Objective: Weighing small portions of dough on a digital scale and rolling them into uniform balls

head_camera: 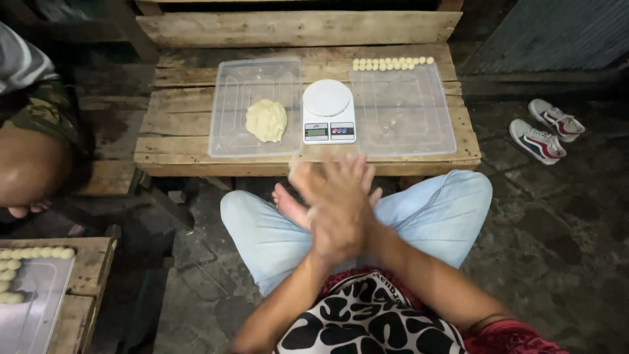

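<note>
My left hand (342, 219) and my right hand (303, 182) are pressed palm to palm in front of my crossed legs, blurred by motion, left on top. Whatever lies between the palms is hidden. Just beyond them a low wooden pallet table (177, 134) carries a white kitchen scale (328, 111) in the middle. To the scale's left, a clear plastic tray (226, 98) holds a lump of pale yellow dough (266, 120). A second clear tray (419, 121) on its right has a row of small dough balls (392, 63) along the far edge.
Another person (29, 151) sits at the left edge. At the lower left, another wooden table bears a tray (36, 295) with small dough balls (33, 253). A pair of sneakers (547, 131) lies on the stone floor to the right.
</note>
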